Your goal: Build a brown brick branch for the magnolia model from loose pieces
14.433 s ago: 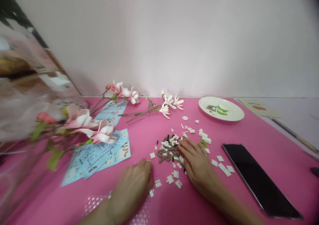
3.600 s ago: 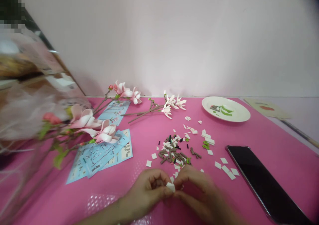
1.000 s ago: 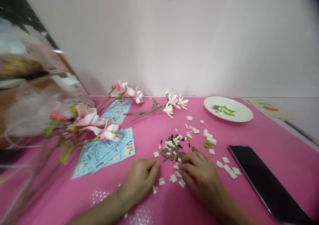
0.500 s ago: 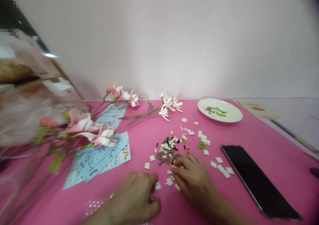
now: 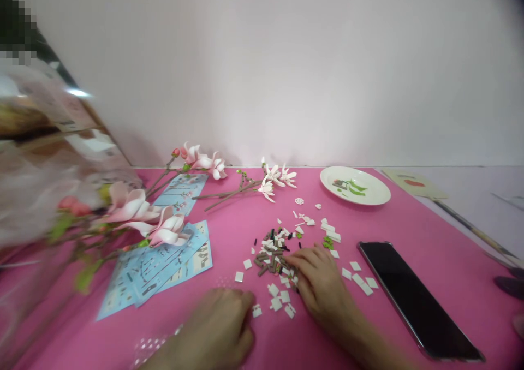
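Observation:
A heap of small brown, white and black building-block pieces (image 5: 270, 250) lies in the middle of the pink table. My right hand (image 5: 323, 277) reaches over the heap's right side, fingers stretched out onto the pieces; its fingertips partly cover some of them. My left hand (image 5: 219, 326) is curled low on the left, a little blurred. Whether anything is inside its fingers is hidden. Between the hands lie several white plate pieces (image 5: 275, 304), and one white clip piece (image 5: 256, 310) sits beside my left fingers. Two white square tiles (image 5: 239, 276) lie farther left of the heap.
Built magnolia branches (image 5: 167, 231) rest on blue instruction sheets (image 5: 180, 272) at left. White flower branches (image 5: 266, 187) lie at the back. A white plate (image 5: 380, 196) holds green and grey pieces. A phone (image 5: 417, 299) lies at right, near loose white tiles (image 5: 357, 280).
At 3.6 s ago both hands met around a white piece; now they are apart. In the last half second my right hand has shifted up onto the heap, uncovering white plates. The view tilts slightly.

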A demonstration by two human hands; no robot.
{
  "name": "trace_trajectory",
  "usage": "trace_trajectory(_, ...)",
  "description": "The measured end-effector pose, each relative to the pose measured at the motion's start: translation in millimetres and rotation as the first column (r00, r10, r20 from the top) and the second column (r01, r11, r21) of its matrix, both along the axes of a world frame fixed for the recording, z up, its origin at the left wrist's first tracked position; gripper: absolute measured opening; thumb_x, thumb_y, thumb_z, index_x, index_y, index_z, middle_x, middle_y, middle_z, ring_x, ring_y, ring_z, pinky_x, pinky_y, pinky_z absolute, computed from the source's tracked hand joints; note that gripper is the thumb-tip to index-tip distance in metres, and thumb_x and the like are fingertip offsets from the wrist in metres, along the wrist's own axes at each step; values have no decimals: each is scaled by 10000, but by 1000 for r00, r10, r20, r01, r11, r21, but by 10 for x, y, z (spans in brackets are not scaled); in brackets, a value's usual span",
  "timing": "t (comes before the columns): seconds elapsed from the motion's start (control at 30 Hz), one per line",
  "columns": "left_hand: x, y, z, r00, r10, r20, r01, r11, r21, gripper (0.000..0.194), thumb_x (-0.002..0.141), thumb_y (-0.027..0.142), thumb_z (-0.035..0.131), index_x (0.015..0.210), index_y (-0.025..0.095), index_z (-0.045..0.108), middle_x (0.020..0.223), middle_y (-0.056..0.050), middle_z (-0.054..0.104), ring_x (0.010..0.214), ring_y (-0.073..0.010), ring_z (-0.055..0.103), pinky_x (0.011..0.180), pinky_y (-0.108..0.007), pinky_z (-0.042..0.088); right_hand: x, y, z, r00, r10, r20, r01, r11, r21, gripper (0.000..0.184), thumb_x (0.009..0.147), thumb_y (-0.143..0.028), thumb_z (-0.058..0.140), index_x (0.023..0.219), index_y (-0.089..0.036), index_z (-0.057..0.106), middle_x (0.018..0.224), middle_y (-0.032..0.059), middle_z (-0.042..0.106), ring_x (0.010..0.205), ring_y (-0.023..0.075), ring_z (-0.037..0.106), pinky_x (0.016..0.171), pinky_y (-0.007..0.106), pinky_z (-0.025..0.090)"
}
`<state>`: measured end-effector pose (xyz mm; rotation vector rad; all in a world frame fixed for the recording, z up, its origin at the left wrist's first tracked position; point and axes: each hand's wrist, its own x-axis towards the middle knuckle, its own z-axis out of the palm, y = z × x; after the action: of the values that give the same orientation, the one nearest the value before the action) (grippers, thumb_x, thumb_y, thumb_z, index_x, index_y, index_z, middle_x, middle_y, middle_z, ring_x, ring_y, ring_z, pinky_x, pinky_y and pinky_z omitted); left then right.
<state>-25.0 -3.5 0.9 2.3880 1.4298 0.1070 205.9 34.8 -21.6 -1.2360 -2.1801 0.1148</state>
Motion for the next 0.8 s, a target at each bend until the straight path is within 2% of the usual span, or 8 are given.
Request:
trace_trajectory(0.13, 14, 21, 4, 1000, 26, 13, -26, 1000, -11, 122, 683, 110, 437, 659, 212, 500, 676, -41, 653, 609, -195, 557, 543, -317, 238, 25, 66, 20, 994, -23, 104, 22, 1000, 7, 401, 808, -47, 415, 1164, -120, 584, 1159, 145, 624, 1086, 293, 527, 951, 553, 388)
trace_trajectory(0.27, 29, 39, 10, 996, 47, 71, -45, 999, -26, 118, 674, 106, 441, 641, 206, 492, 661, -26, 634, 603, -179, 528, 549, -305, 246, -25, 64, 7, 965, 57, 255, -45, 998, -53, 578, 821, -59, 403, 1396, -113, 368, 1403, 128, 474, 1313, 319, 365, 1042, 586, 329)
trace_trajectory(0.33, 37, 47, 20, 989, 69, 131, -64, 997, -44, 114, 671, 102, 445, 644, 203, 491, 657, -15, 620, 607, -170, 514, 551, -294, 251, -44, 63, -19, 958, 69, 277, -43, 994, -100, 621, 829, -59, 400, 1437, -131, 299, 1445, 104, 429, 1362, 306, 298, 1080, 573, 295)
trace_trajectory(0.43, 55, 71, 25, 955, 125, 268, -100, 989, -107, 130, 651, 79, 450, 666, 198, 500, 666, 1, 596, 615, -154, 497, 559, -272, 272, -40, 83, -65, 972, 40, 231, -7, 990, -140, 565, 859, -64, 377, 1416, -150, 335, 1404, 95, 475, 1362, 289, 302, 1097, 560, 274)
trace_trajectory(0.53, 74, 107, 0, 870, 179, 459, -108, 978, -177, 144, 622, 53, 459, 654, 189, 492, 707, 2, 577, 638, -143, 490, 572, -251, 306, -9, 114, -100, 992, 11, 125, 4, 993, -117, 470, 867, -61, 374, 1315, -176, 459, 1263, 103, 578, 1251, 280, 436, 1069, 564, 293)
trace_trajectory(0.6, 84, 128, -21, 778, 222, 588, -85, 964, -252, 134, 634, 56, 462, 652, 184, 496, 728, -7, 580, 653, -144, 497, 580, -246, 328, 13, 129, -111, 999, 11, 53, -6, 996, -86, 434, 855, -45, 381, 1247, -183, 506, 1156, 104, 618, 1139, 264, 511, 1041, 544, 323)
trace_trajectory(0.7, 105, 146, -29, 617, 333, 713, -10, 909, -416, 95, 694, 99, 471, 679, 172, 530, 701, -21, 603, 665, -155, 523, 599, -250, 365, 41, 138, -112, 1000, 18, 3, -17, 998, -59, 424, 837, -33, 402, 1216, -193, 506, 1068, 87, 634, 1040, 245, 548, 1028, 519, 330)
trace_trajectory(0.8, 138, 155, -27, 491, 448, 747, 52, 841, -539, 66, 750, 167, 524, 693, 155, 555, 662, -21, 622, 571, -121, 497, 544, -231, 362, 64, 136, -105, 1000, 12, -17, -13, 999, -50, 386, 843, -49, 414, 1182, -204, 515, 1036, 78, 637, 982, 244, 562, 984, 511, 365)
